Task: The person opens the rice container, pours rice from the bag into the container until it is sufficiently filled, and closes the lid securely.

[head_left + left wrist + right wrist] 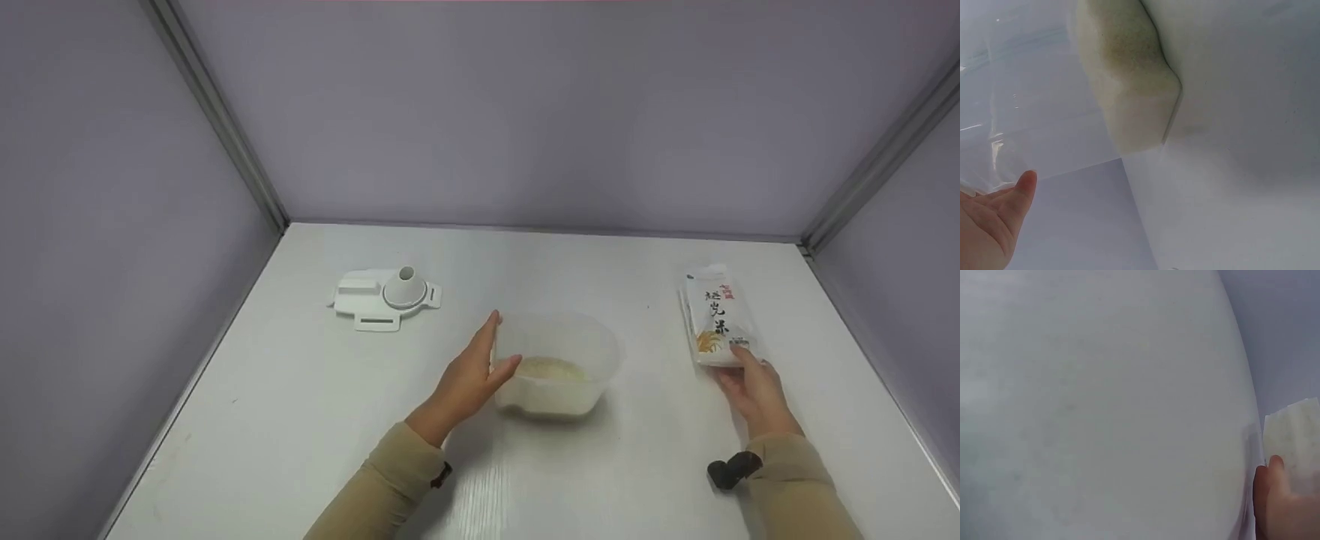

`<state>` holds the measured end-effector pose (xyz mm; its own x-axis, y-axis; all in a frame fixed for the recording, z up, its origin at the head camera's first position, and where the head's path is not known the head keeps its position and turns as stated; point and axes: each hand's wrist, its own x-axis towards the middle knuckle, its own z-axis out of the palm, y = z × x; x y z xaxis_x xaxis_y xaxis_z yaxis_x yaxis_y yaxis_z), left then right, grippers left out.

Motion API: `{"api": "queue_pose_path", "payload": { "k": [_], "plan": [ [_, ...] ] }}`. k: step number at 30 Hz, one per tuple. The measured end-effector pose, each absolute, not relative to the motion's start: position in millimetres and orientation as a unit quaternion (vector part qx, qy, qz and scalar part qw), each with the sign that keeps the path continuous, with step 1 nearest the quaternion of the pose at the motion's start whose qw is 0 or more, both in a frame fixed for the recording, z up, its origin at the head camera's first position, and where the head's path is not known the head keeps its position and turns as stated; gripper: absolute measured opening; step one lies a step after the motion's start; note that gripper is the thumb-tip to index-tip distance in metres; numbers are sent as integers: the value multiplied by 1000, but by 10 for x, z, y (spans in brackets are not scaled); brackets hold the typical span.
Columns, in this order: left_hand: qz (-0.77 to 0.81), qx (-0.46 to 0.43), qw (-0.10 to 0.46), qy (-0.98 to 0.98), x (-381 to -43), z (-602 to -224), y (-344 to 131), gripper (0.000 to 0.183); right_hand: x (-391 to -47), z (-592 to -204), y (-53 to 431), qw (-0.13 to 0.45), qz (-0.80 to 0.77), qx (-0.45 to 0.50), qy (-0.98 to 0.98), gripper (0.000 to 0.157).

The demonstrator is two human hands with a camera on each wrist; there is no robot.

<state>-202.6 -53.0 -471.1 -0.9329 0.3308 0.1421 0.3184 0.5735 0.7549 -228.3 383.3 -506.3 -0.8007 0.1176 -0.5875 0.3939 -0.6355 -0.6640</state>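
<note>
Near the middle of the white table, a translucent plastic container (559, 394) has a layer of pale rice (551, 369) in its bottom. My left hand (469, 379) touches the container's left side, fingers straight along the wall and thumb extended at the near rim. In the left wrist view, the rice shows through the container's wall (1044, 129) beside my thumb. At the right, a white rice bag (718, 315) with dark and red printed characters has its near end pinched by my right hand (757, 390), thumb on top. In the right wrist view, only the bag's pale side (1294, 439) appears.
A white plastic lid-like part (360, 300) with a raised round spout and side tabs lies at the back left. Grey panels (525, 112) close off the table's back and both sides. A black device sits on my right sleeve (787, 465).
</note>
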Motion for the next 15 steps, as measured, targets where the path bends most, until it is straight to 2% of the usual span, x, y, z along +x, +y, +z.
{"api": "queue_pose_path", "payload": {
  "k": [9,15],
  "plan": [
    [419,162,8,893,-2027,-4699,-484,75,-2273,-5016,3777,86,-784,332,517,87],
    [412,150,5,899,-2029,-4703,-446,74,-2278,-5032,3752,62,-761,326,558,87]
  ]
}}
